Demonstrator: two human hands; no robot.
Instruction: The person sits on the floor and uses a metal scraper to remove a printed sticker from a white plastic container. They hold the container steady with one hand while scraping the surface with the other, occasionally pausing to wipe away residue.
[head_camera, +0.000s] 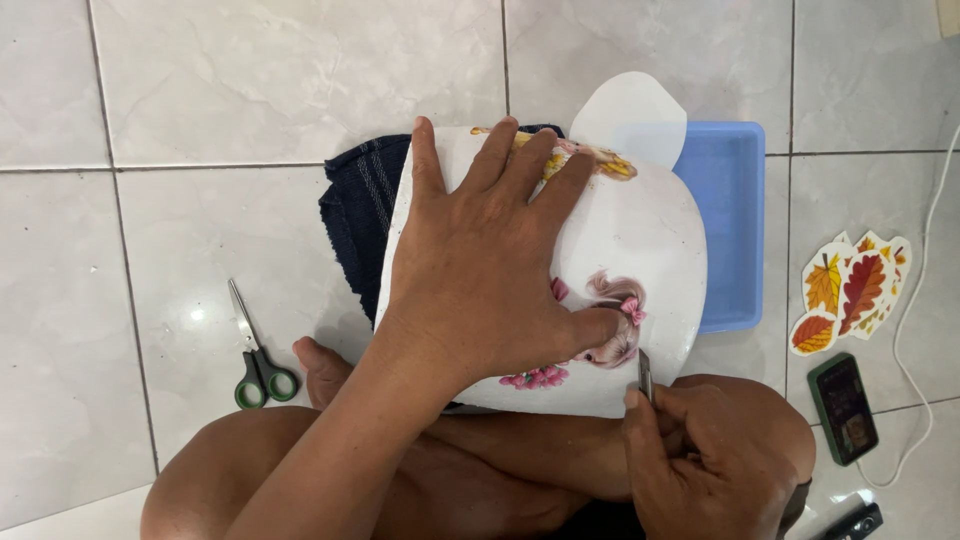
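The left hand (480, 270) lies flat, pinning a white decorated plate (640, 230) on the lap over a dark towel (355, 210). The right hand (700, 450) grips tweezers (644, 375) at the plate's near edge, apparently positioning a decal (615, 325); next calls for steady fine pressure.

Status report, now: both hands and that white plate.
Left hand flat on white plate, thumb on the picture sticker. Right hand grips thin metal tool at plate's near edge. Nothing in the way.
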